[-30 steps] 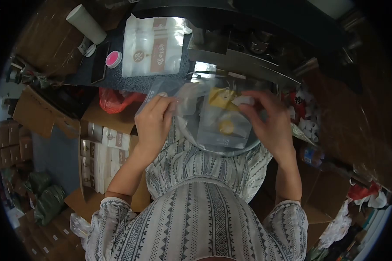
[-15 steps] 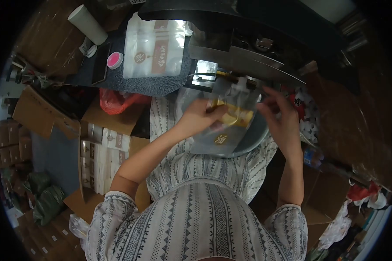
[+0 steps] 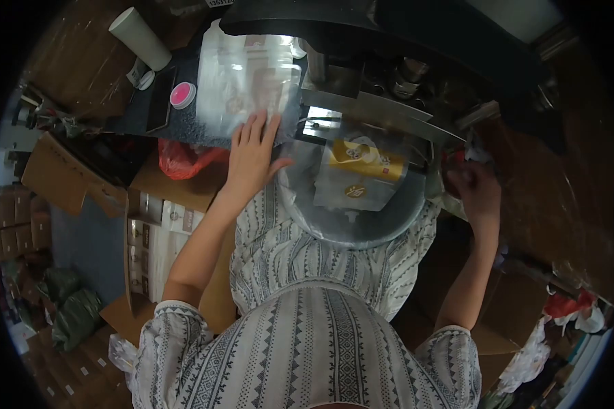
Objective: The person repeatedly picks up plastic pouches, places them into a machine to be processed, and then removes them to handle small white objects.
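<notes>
My left hand [image 3: 251, 151] rests with spread fingers on the lower edge of a stack of clear pouches [image 3: 228, 85], which lies on a dark fluffy cloth. A clear pouch with a yellow band [image 3: 365, 163] lies at the front of the machine, over a round grey basin [image 3: 307, 215] on my lap. No hand touches that pouch. To its right my right hand [image 3: 472, 183] hovers near the bags at the machine's side. Its fingers are curled and blurred, and whatever they may hold cannot be made out.
The dark machine [image 3: 409, 112] with a metal bar spans the top centre. On the left are a white cup [image 3: 140, 39], a pink-topped jar [image 3: 183, 95], a red plastic bag [image 3: 187, 160] and an open carton of packs [image 3: 126, 259]. Brown cardboard [image 3: 539, 198] stands at right.
My left hand has let go of the yellow-banded pouch and moved up-left onto the stack. The pouch now lies by the machine. My right hand has moved right and down.
</notes>
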Demonstrator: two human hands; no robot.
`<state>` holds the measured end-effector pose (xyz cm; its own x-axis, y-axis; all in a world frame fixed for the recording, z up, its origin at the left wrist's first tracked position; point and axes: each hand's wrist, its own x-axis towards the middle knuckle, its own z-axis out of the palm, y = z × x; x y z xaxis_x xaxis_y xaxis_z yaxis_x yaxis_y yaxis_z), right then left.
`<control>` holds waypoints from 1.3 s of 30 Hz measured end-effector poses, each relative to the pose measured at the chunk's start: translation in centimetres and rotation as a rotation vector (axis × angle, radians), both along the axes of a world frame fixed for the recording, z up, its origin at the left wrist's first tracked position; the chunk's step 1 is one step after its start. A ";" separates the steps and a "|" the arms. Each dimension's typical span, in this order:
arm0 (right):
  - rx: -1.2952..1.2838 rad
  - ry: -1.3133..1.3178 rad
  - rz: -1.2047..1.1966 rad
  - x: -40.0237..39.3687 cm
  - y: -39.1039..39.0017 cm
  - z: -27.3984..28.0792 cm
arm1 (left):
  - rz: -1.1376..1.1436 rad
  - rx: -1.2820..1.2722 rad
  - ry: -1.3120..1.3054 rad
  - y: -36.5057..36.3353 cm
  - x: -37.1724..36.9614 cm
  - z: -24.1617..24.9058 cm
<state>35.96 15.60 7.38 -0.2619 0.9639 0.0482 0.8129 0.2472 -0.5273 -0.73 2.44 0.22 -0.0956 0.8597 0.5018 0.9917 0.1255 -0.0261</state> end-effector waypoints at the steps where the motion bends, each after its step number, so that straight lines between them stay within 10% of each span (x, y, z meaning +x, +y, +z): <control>1: -0.004 0.003 0.001 -0.3 -0.3 0.3 | 0.019 -0.114 -0.163 -1.2 0.2 1.3; 6: -0.248 0.593 0.345 -6.7 -4.2 2.7 | 0.082 0.069 -0.490 -4.1 1.8 3.5; 12: 0.290 0.391 0.721 -12.2 -5.2 2.7 | -0.181 0.165 -0.536 -4.4 5.0 7.2; 15: 0.032 0.482 0.818 -11.4 -4.8 2.1 | -0.296 -0.066 -0.762 -4.3 6.4 5.9; 18: -0.313 0.481 0.564 -10.4 -4.0 1.9 | -0.361 -0.335 -0.971 -2.5 7.5 4.9; 28: -0.102 0.149 0.203 -3.0 -2.7 2.4 | -0.039 -0.427 -1.969 4.8 9.1 2.6; 33: 0.524 -0.438 0.052 0.4 2.4 -5.3 | -0.052 -0.296 -1.457 3.8 6.1 3.7; 35: 0.451 -0.366 0.084 -0.1 2.6 -4.5 | -0.061 0.179 -0.539 3.6 0.3 2.2; 39: 0.268 -0.301 0.088 -0.5 2.3 -3.9 | -0.097 -0.105 -0.146 -0.6 0.5 -0.9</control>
